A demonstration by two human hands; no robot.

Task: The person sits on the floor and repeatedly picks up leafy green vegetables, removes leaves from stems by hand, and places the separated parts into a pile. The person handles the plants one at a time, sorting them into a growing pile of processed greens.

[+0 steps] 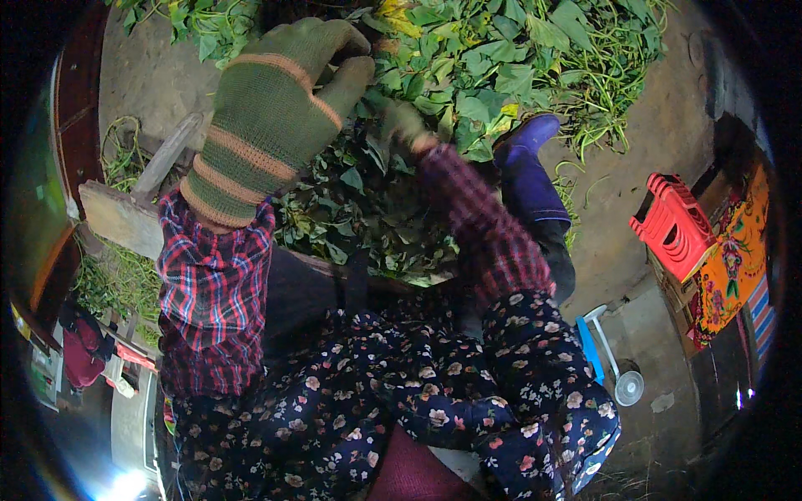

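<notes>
Both my hands wear green knitted work gloves; the left one has orange stripes. My left hand [282, 106] is curled at the upper left, its fingertips at the edge of the leafy heap; whether it holds anything is hidden. My right hand [404, 122] is blurred and reaches in among the leaves from the right; its grip is unclear. Green leafy vines [495, 69] lie heaped on the floor beyond my hands. Darker, shaded leaves [369, 194] fill the space between my arms, close to my lap.
A purple rubber boot [532, 169] stands right of the leaves. A wooden piece with a handle [119, 210] lies left of my left sleeve. Farther right are a red plastic stool [677, 225], a floral orange cloth [727, 269] and a blue object [590, 351]. More vines [125, 282] lie at left.
</notes>
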